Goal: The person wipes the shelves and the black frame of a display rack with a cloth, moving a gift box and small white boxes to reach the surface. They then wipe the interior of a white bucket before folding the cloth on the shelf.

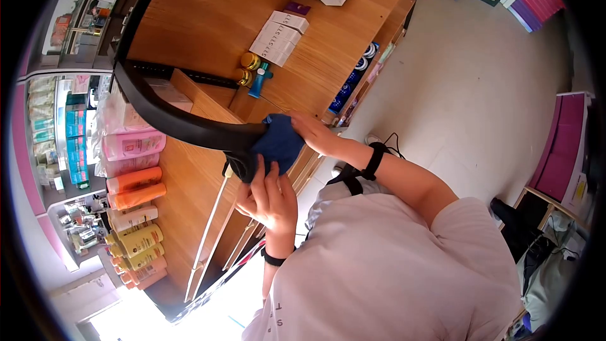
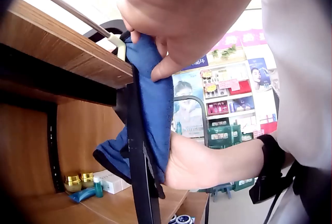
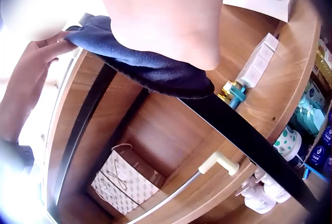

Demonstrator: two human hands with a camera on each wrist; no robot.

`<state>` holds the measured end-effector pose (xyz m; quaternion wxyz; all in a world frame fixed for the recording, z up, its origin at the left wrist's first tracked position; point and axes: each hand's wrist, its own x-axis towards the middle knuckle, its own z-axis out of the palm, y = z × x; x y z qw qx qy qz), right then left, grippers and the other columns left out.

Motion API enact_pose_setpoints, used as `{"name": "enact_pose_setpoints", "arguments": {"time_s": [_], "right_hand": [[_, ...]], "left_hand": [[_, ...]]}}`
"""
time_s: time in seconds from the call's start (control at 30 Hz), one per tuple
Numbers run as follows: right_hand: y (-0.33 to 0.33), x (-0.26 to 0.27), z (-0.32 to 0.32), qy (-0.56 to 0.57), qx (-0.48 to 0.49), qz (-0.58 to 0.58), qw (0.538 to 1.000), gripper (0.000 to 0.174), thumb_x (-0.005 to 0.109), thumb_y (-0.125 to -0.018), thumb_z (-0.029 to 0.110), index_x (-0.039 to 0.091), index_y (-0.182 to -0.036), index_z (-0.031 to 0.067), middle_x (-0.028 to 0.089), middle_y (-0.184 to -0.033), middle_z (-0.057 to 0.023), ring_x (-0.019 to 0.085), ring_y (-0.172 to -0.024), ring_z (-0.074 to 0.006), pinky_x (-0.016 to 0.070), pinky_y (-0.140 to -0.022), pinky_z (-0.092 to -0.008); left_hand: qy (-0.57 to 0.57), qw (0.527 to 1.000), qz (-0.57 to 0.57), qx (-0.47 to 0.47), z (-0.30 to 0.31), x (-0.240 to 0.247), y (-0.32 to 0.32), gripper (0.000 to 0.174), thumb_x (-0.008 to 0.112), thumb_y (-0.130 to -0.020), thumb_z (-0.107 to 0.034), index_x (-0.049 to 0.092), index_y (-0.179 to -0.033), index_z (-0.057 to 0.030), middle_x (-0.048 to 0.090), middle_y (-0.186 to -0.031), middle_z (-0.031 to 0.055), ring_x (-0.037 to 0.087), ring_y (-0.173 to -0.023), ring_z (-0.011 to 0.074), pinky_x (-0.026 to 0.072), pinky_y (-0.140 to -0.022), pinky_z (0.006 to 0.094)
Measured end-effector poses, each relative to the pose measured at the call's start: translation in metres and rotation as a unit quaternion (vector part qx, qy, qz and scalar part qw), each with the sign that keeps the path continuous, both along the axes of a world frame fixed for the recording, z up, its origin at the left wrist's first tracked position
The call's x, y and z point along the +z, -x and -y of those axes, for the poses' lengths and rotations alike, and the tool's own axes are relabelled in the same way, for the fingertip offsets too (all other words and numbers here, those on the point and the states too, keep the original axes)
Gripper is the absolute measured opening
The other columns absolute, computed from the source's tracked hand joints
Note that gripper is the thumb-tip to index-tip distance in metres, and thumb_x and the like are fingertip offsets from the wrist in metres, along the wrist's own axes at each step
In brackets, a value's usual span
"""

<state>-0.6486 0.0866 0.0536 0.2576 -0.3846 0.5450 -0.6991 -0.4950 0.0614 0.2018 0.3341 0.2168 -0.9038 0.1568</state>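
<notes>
A blue cloth [image 1: 281,142] with a dark edge is folded against the black metal upright [image 2: 140,172] of a wooden shelf unit. My left hand [image 1: 271,199] pinches one end of it, the thumb [image 2: 163,71] lying on its near face in the left wrist view. On its other end, my right hand [image 1: 314,134] grips from the outer side; its palm [image 2: 189,164] is against the cloth, and the fingers are largely hidden behind it. One flap of the cloth [image 2: 111,154] sticks out past the upright. In the right wrist view the cloth [image 3: 150,65] hangs below the hand.
White boxes [image 1: 278,38], gold-lidded jars [image 1: 249,61] and a teal tube [image 1: 259,81] stand on one shelf. Several bottles [image 1: 134,177] line another. A metal rail with a cream end piece [image 3: 218,164] runs along a shelf edge. A patterned bag [image 3: 124,180] sits lower down.
</notes>
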Motion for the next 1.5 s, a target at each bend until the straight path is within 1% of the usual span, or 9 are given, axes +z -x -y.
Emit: {"name": "enact_pose_setpoints", "arguments": {"time_s": [0.23,0.4,0.43,0.57,0.83,0.97,1.17,1.4,1.5], "right_hand": [[-0.002,-0.044,0.002,-0.059,0.004,0.034,0.998,0.042,0.042,-0.112,0.03,0.054,-0.135,-0.0033,0.056,-0.138,-0.0255,0.052,-0.129,-0.0409,0.0404,-0.111,-0.0419],[0.008,-0.077,-0.007,0.021,0.035,0.062,0.997,0.04,0.058,-0.106,0.027,0.058,-0.138,0.003,0.066,-0.131,-0.0132,0.061,-0.122,-0.0224,0.0467,-0.104,-0.0347],[0.011,-0.086,0.004,-0.005,0.125,0.275,0.953,0.04,0.065,-0.102,0.023,0.06,-0.138,0.0052,0.069,-0.127,-0.0078,0.061,-0.115,-0.0156,0.0486,-0.1,-0.032],[0.015,-0.083,-0.003,-0.044,0.099,0.133,0.985,0.039,0.067,-0.1,0.023,0.063,-0.135,0.0051,0.07,-0.125,-0.0073,0.061,-0.114,-0.0147,0.0487,-0.099,-0.0323],[0.009,-0.003,0.005,0.017,-0.004,-0.019,1.0,0.032,0.047,-0.107,0.021,0.064,-0.127,0.0014,0.068,-0.109,-0.0195,0.063,-0.104,-0.0389,0.0489,-0.094,-0.0432],[0.011,0.078,-0.003,0.061,0.012,-0.033,0.998,0.028,0.045,-0.107,0.02,0.06,-0.12,0.0007,0.06,-0.106,-0.0205,0.057,-0.102,-0.0388,0.0449,-0.092,-0.0456],[0.009,0.042,0.007,0.023,0.033,0.032,0.999,0.027,0.045,-0.107,0.022,0.057,-0.117,0.0008,0.06,-0.106,-0.021,0.057,-0.103,-0.0394,0.0442,-0.093,-0.046],[0.009,-0.047,-0.001,-0.062,0.03,0.023,0.997,0.032,0.044,-0.108,0.026,0.057,-0.124,0.0013,0.062,-0.116,-0.0231,0.059,-0.111,-0.0415,0.0461,-0.096,-0.0461],[0.017,-0.092,-0.013,-0.144,0.029,-0.076,0.986,0.034,0.045,-0.109,0.028,0.057,-0.128,0.0017,0.063,-0.118,-0.0256,0.061,-0.111,-0.0424,0.0485,-0.095,-0.0453]], "left_hand": [[0.054,0.997,0.036,-0.029,-0.002,-0.031,0.015,0.017,0.076,-0.081,-0.013,0.079,-0.098,-0.0153,0.072,-0.112,-0.0064,0.056,-0.098,0.0232,0.0403,-0.087,0.0383],[-0.007,0.972,0.215,-0.094,0.007,-0.107,0.013,0.017,0.069,-0.087,-0.015,0.075,-0.103,-0.0174,0.068,-0.112,-0.0053,0.06,-0.106,0.0225,0.0421,-0.091,0.042],[-0.007,0.972,0.214,-0.095,0.008,-0.119,0.011,0.017,0.069,-0.087,-0.015,0.075,-0.103,-0.0174,0.068,-0.112,-0.0053,0.06,-0.106,0.0225,0.0421,-0.091,0.042],[-0.063,0.971,0.2,-0.11,0.005,-0.128,0.008,0.016,0.07,-0.086,-0.014,0.074,-0.101,-0.0158,0.068,-0.109,-0.0026,0.06,-0.108,0.0243,0.0428,-0.091,0.0426],[-0.133,0.988,0.054,-0.059,0.006,-0.096,-0.016,0.021,0.077,-0.078,-0.008,0.074,-0.097,-0.0144,0.072,-0.108,0.0008,0.061,-0.105,0.0273,0.0419,-0.092,0.0422],[-0.197,0.98,-0.018,-0.01,0.019,-0.085,-0.016,0.021,0.076,-0.083,-0.009,0.072,-0.103,-0.0085,0.072,-0.116,0.0084,0.062,-0.102,0.033,0.0424,-0.094,0.0459],[-0.347,0.935,-0.067,-0.034,0.032,-0.094,0.005,0.031,0.067,-0.088,0.001,0.061,-0.118,0.0075,0.065,-0.102,0.0221,0.063,-0.103,0.0407,0.0496,-0.088,0.0483],[-0.405,0.911,0.02,-0.072,0.048,-0.167,-0.007,0.027,0.07,-0.087,0.0,0.064,-0.113,0.0018,0.067,-0.106,0.0208,0.062,-0.104,0.0405,0.0505,-0.091,0.0489],[-0.252,0.948,0.177,-0.086,0.036,-0.181,-0.004,0.019,0.073,-0.084,-0.01,0.064,-0.1,-0.0056,0.068,-0.109,0.013,0.058,-0.114,0.0364,0.0476,-0.096,0.0523]]}}
